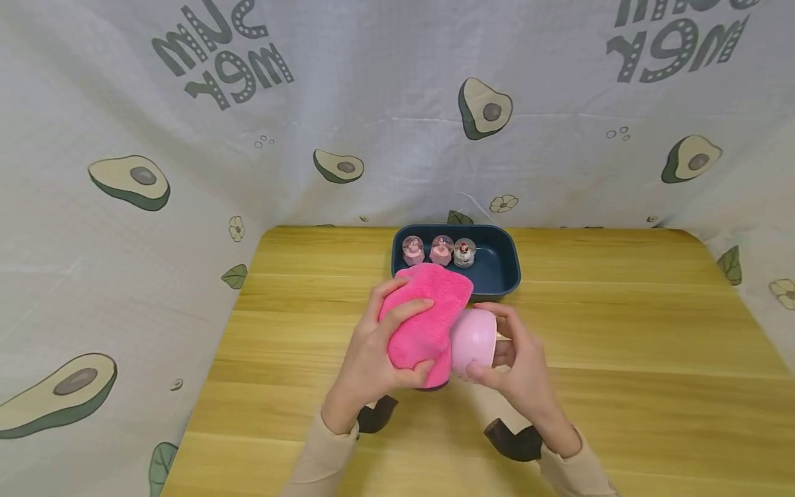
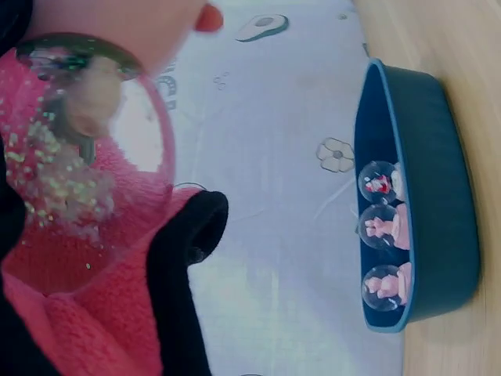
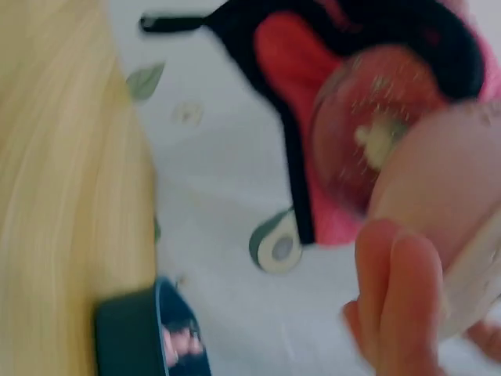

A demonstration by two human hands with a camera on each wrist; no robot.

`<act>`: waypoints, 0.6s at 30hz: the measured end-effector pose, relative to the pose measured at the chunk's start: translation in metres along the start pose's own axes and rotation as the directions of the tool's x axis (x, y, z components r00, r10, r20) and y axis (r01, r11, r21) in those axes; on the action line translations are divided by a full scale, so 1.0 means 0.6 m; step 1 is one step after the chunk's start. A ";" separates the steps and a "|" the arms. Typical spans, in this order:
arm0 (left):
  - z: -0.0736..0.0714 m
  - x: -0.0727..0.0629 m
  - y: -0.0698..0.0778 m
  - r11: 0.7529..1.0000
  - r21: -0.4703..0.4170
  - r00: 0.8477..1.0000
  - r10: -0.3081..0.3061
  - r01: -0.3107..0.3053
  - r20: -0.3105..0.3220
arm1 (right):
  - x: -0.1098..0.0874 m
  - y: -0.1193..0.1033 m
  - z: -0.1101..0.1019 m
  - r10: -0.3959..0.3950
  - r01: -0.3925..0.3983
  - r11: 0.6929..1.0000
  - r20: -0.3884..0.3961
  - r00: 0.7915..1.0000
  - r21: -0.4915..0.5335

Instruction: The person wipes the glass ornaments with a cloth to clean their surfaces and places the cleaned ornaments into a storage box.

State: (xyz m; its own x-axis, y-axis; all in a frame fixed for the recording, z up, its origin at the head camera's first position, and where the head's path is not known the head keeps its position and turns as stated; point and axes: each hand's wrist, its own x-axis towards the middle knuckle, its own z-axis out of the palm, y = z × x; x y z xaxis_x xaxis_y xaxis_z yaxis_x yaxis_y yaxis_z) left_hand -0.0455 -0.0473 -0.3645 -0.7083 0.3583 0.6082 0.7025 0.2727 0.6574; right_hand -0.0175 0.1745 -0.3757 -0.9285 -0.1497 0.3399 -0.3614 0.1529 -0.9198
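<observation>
My right hand [image 1: 518,362] grips a large snow globe by its pink base [image 1: 473,342], tipped on its side above the table. Its clear dome [image 2: 86,164], with glitter drifting inside, points left in the head view. My left hand [image 1: 385,342] holds a bright pink cloth [image 1: 428,314] with fingers and thumb bent over it. The cloth wraps around the dome and hides it from the head camera. In the right wrist view the cloth's black edging [image 3: 293,157] shows beside the dome, and right fingertips [image 3: 411,270] press on the base.
Behind the hands a dark blue bin [image 1: 497,273] stands on the wooden table [image 1: 621,331]. Three small snow globes sit in it: two pink-based ones [image 1: 413,250] and a white-based one [image 1: 464,252]. A curtain printed with avocados [image 1: 484,110] hangs behind the table.
</observation>
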 end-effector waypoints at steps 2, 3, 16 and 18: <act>0.002 0.000 -0.002 1.000 0.023 1.000 0.003 -0.003 -0.003 | -0.001 -0.006 0.004 0.111 -0.110 0.991 -0.007 0.994 0.071; 0.002 0.000 -0.002 1.000 0.028 1.000 -0.005 0.005 -0.004 | -0.001 -0.008 0.005 0.150 -0.149 0.985 0.000 0.989 0.083; -0.016 0.003 -0.003 0.964 -0.178 0.981 -0.193 0.195 0.031 | 0.016 0.001 -0.019 -0.301 0.332 0.919 0.164 0.939 -0.215; -0.014 0.003 0.001 0.971 -0.144 0.981 -0.184 0.191 0.056 | 0.017 0.004 -0.022 -0.350 0.374 0.903 0.144 0.926 -0.214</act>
State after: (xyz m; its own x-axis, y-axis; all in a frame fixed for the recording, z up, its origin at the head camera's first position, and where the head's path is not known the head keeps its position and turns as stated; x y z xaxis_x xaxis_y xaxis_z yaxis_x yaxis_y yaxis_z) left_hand -0.0471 -0.0542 -0.3593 -0.8206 0.3515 0.4506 0.5370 0.2045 0.8184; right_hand -0.0290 0.1860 -0.3721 -0.7210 -0.3323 0.6081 -0.6916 0.2907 -0.6612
